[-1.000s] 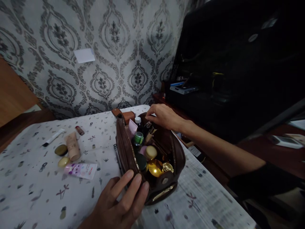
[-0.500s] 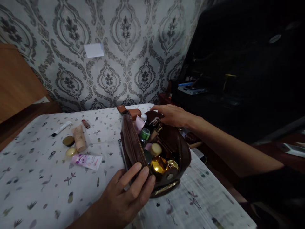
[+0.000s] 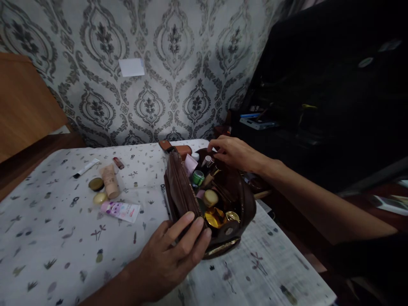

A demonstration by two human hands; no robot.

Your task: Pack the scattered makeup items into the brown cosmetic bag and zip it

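A brown leather makeup bag (image 3: 181, 182) stands unzipped on the cloth-covered table. Cosmetics fill it: a green-lidded jar (image 3: 198, 178), a pink tube (image 3: 190, 164), a cream-coloured round lid (image 3: 211, 198), a shiny gold item (image 3: 214, 217) and several slim tubes. My left hand (image 3: 178, 248) grips the bag's near left rim, fingertips over the edge and thumb hidden. At the far right rim, my right hand (image 3: 237, 152) bends its fingers around the edge, with the thumb on the inner side near the slim tubes; part of that hold is hidden.
Left of the bag lie a beige tube (image 3: 110, 182), a purple-and-white tube (image 3: 120, 211), a dark round pot (image 3: 96, 184), a yellow round pot (image 3: 100, 198), a white slim tube (image 3: 86, 168) and a small red tube (image 3: 118, 162). A patterned wall rises behind; a large black surface (image 3: 321, 76) stands right.
The view has shifted slightly. My right hand's fingers have curled more at the far rim. My left hand keeps its place on the near rim.
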